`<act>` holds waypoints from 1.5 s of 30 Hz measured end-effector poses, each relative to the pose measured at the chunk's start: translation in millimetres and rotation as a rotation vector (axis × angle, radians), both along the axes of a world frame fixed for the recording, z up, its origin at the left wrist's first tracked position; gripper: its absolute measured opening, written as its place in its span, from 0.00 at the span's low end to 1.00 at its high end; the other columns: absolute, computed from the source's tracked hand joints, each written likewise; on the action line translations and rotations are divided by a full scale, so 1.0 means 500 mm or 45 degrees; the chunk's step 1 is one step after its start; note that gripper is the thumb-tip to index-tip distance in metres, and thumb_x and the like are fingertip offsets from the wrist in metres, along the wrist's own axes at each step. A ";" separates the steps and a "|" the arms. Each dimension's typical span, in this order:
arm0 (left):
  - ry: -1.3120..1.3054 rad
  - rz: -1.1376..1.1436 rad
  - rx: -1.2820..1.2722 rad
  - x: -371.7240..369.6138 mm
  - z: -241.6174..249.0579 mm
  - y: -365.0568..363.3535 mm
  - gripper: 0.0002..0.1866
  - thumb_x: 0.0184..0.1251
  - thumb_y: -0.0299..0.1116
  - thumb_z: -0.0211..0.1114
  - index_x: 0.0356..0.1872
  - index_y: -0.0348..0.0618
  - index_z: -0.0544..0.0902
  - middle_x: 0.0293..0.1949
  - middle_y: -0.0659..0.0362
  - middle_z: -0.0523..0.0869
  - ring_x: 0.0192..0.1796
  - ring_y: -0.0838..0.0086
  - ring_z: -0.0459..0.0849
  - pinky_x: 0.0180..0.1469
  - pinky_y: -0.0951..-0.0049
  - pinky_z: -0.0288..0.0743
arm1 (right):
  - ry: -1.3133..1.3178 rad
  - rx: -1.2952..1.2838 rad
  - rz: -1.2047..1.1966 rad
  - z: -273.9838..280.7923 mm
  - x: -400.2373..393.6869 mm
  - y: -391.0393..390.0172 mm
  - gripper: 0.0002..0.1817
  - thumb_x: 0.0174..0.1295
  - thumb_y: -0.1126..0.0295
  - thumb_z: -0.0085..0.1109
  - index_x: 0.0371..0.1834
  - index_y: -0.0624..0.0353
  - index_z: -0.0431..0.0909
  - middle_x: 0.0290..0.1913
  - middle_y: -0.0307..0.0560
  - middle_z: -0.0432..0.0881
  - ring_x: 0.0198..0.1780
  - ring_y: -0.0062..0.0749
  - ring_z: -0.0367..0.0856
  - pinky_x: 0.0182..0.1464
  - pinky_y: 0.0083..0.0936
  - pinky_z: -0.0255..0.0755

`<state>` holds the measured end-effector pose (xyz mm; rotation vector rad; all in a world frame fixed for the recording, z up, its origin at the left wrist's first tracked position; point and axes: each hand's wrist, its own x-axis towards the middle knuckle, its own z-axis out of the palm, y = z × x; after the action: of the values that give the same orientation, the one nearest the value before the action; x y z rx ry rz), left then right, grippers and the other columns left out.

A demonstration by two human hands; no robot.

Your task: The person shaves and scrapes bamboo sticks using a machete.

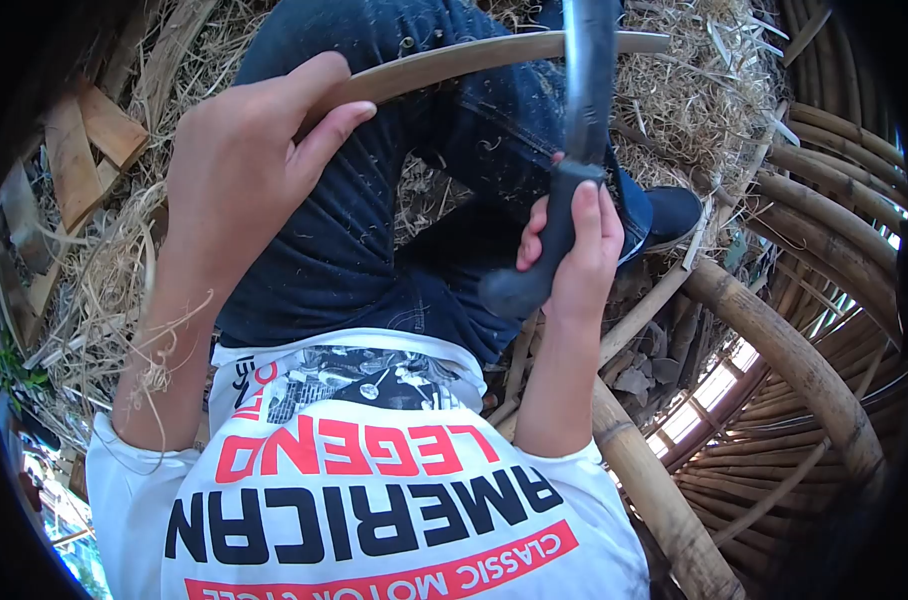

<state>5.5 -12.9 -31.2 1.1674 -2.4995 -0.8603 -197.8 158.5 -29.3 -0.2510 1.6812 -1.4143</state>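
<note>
My left hand (259, 140) is closed round one end of a flat wooden strip (444, 68), thumb along its near edge. The strip reaches across above my jeans to the upper right, slightly bowed. In my right hand (580, 235) is the black handle of a large knife (588, 90), with its blade pointing up and away. The blade crosses over the strip close to its far end and hides a short piece of it. Bits of shaving cling to my jeans (314, 210) and left forearm.
Pale shavings (689, 90) cover the ground on both sides of my legs. Split wood pieces (69, 160) lie at the left. Bamboo poles (789, 370) and a slatted bamboo structure stand close on the right. My dark shoe (674, 215) rests beside the shavings.
</note>
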 end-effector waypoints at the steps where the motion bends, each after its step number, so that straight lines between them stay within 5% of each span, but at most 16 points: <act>1: -0.007 -0.013 -0.042 0.000 -0.001 0.001 0.13 0.68 0.42 0.69 0.40 0.43 0.81 0.25 0.49 0.81 0.27 0.54 0.81 0.30 0.63 0.71 | -0.008 0.008 0.003 -0.002 0.013 -0.001 0.16 0.77 0.58 0.52 0.47 0.62 0.75 0.25 0.43 0.78 0.18 0.20 0.74 0.19 0.19 0.70; 3: -0.010 -0.023 -0.097 0.000 0.002 -0.001 0.14 0.68 0.43 0.69 0.40 0.43 0.81 0.25 0.49 0.81 0.27 0.55 0.81 0.30 0.64 0.71 | -0.007 0.094 0.042 -0.001 0.035 -0.012 0.23 0.77 0.54 0.49 0.61 0.64 0.73 0.25 0.42 0.75 0.17 0.20 0.72 0.18 0.19 0.69; 5: -0.062 0.000 -0.035 -0.001 0.003 -0.002 0.13 0.68 0.43 0.69 0.40 0.43 0.81 0.25 0.49 0.81 0.27 0.55 0.81 0.30 0.64 0.71 | 0.078 0.067 0.236 -0.005 0.037 0.004 0.23 0.77 0.54 0.48 0.62 0.64 0.72 0.25 0.42 0.75 0.17 0.20 0.72 0.18 0.19 0.69; 11: 0.019 -0.037 -0.152 0.000 -0.004 0.000 0.13 0.68 0.43 0.69 0.41 0.44 0.81 0.24 0.50 0.81 0.26 0.55 0.81 0.29 0.64 0.71 | -0.039 0.065 0.009 -0.002 0.055 -0.018 0.22 0.78 0.56 0.47 0.62 0.63 0.72 0.25 0.42 0.74 0.18 0.20 0.72 0.18 0.19 0.69; 15: -0.029 -0.013 -0.088 0.002 -0.003 -0.005 0.13 0.68 0.43 0.69 0.41 0.44 0.81 0.24 0.50 0.81 0.26 0.54 0.80 0.29 0.64 0.71 | 0.088 0.072 0.255 0.000 0.046 0.004 0.23 0.78 0.55 0.47 0.63 0.63 0.70 0.24 0.42 0.74 0.17 0.20 0.72 0.18 0.20 0.69; 19: 0.042 -0.027 -0.084 0.006 -0.004 -0.001 0.13 0.67 0.43 0.69 0.40 0.44 0.81 0.24 0.50 0.81 0.25 0.54 0.80 0.29 0.63 0.71 | -0.087 0.028 -0.021 -0.003 0.071 -0.018 0.22 0.77 0.54 0.49 0.62 0.61 0.71 0.25 0.42 0.75 0.17 0.20 0.72 0.19 0.20 0.69; 23: 0.010 -0.023 -0.046 0.003 -0.005 -0.006 0.13 0.67 0.43 0.69 0.40 0.44 0.81 0.24 0.50 0.81 0.25 0.54 0.80 0.29 0.63 0.71 | 0.045 0.003 0.348 -0.009 0.071 0.003 0.23 0.77 0.54 0.48 0.63 0.61 0.70 0.25 0.43 0.75 0.18 0.20 0.73 0.19 0.20 0.70; 25: 0.043 -0.025 -0.059 0.003 -0.004 -0.008 0.13 0.67 0.43 0.69 0.40 0.44 0.82 0.24 0.50 0.81 0.26 0.53 0.80 0.29 0.63 0.71 | -0.096 -0.063 0.180 -0.003 0.069 -0.005 0.16 0.76 0.58 0.53 0.51 0.62 0.72 0.26 0.42 0.78 0.19 0.20 0.75 0.20 0.18 0.70; 27: 0.067 -0.037 -0.059 0.013 -0.004 -0.002 0.13 0.67 0.43 0.69 0.40 0.44 0.82 0.24 0.50 0.81 0.26 0.53 0.80 0.29 0.63 0.71 | -0.204 -0.116 0.069 -0.006 0.095 -0.011 0.15 0.76 0.60 0.54 0.49 0.63 0.72 0.26 0.42 0.78 0.19 0.19 0.75 0.21 0.18 0.70; 31: 0.081 -0.017 -0.045 0.001 -0.009 -0.005 0.13 0.66 0.41 0.70 0.41 0.43 0.82 0.26 0.50 0.83 0.27 0.54 0.82 0.30 0.65 0.72 | -0.110 -0.067 0.320 -0.011 0.104 0.001 0.21 0.74 0.65 0.57 0.64 0.65 0.71 0.27 0.42 0.79 0.20 0.18 0.74 0.21 0.18 0.70; 37: 0.114 0.000 -0.013 0.010 -0.007 0.001 0.13 0.65 0.40 0.71 0.42 0.43 0.83 0.27 0.49 0.84 0.28 0.54 0.83 0.30 0.66 0.73 | -0.174 -0.078 0.149 0.006 0.129 -0.015 0.18 0.74 0.63 0.57 0.58 0.66 0.73 0.27 0.42 0.79 0.20 0.18 0.75 0.22 0.17 0.70; 45: 0.116 -0.011 -0.117 0.005 -0.011 0.001 0.13 0.65 0.41 0.71 0.42 0.43 0.83 0.27 0.50 0.84 0.27 0.55 0.82 0.30 0.66 0.73 | -0.142 -0.107 0.104 0.001 0.125 -0.006 0.22 0.73 0.62 0.59 0.62 0.66 0.72 0.28 0.43 0.79 0.20 0.20 0.74 0.22 0.18 0.70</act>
<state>8.1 -12.3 -36.5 1.0647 -2.4444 -0.7740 -135.6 155.4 -28.9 -0.2798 1.5068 -1.4136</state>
